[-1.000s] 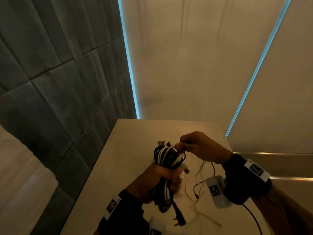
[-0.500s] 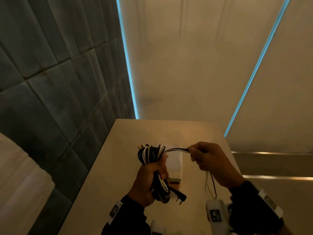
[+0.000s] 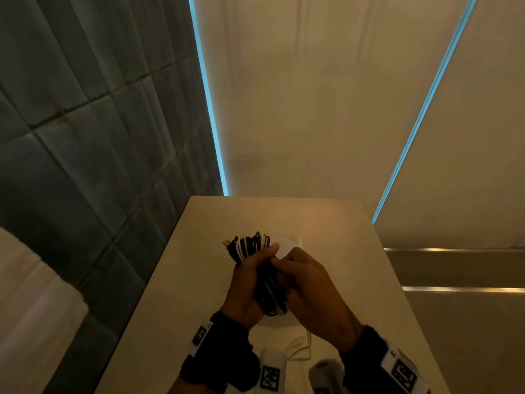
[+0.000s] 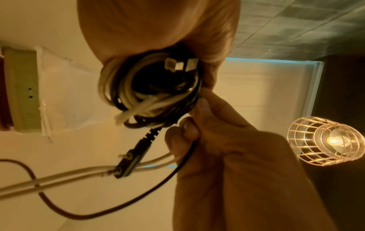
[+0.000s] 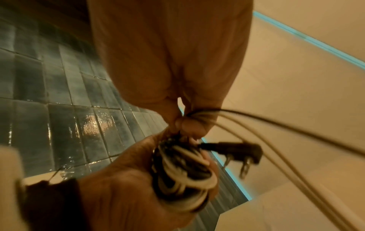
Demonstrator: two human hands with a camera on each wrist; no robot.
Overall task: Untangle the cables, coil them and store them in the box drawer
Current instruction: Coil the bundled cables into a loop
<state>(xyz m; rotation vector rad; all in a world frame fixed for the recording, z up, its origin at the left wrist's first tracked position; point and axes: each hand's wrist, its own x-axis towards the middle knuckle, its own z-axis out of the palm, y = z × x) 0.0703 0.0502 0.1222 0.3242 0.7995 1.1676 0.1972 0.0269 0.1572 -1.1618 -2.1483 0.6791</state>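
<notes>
A coil of black and white cables (image 3: 251,245) (image 4: 150,92) (image 5: 183,170) is held above the beige table (image 3: 176,280). My left hand (image 3: 250,277) grips the coil around its middle. My right hand (image 3: 301,282) is pressed against the coil's right side and pinches the loose black and white strands (image 5: 256,125) (image 4: 177,168) that trail from it. A black two-pin plug (image 4: 132,157) (image 5: 237,153) dangles below the coil. USB ends (image 4: 179,64) sit at the coil's top. The box drawer is not in view.
A white packet (image 3: 287,244) lies on the table behind the hands, and a thin pale cable (image 3: 298,351) lies near the front edge. A grey tiled wall (image 3: 85,137) runs along the left. A caged lamp (image 4: 327,140) hangs overhead.
My right hand, which half a second ago held the strands stretched out to the right, has come back in against the coil. The coil has moved slightly right and nearer.
</notes>
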